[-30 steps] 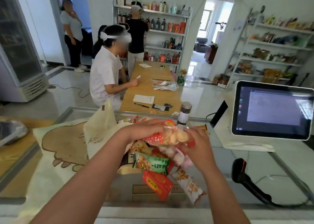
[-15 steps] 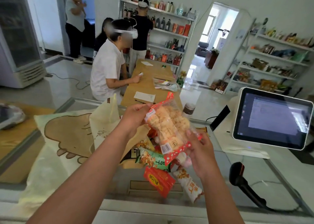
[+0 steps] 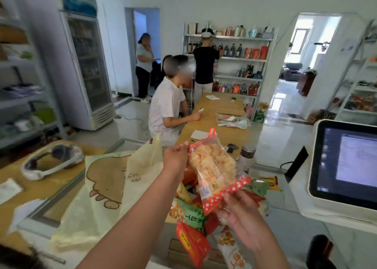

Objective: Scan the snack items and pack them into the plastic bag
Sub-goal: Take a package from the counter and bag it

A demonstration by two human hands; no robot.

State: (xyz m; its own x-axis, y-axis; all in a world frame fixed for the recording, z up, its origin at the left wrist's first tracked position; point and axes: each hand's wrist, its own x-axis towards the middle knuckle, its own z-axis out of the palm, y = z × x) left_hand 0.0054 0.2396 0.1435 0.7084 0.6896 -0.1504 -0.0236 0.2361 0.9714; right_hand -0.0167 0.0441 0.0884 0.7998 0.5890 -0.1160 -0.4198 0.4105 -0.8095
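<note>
Still raised, snack bag (image 3: 212,166), top pinched by left hand (image 3: 176,160); bottom by right hand (image 3: 242,213)

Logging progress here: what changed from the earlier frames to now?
The left hand at its top and right hand at its bottom raised the clear snack packet above the snack pile and turned it upright. Both kept their grip; plastic bag unmoved.

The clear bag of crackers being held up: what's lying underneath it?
A pile of snack packets: a green packet, a red packet and a white-and-orange packet show. The crackers bag, left hand and right hand cover the pile's middle, so the rest is hidden.
</note>
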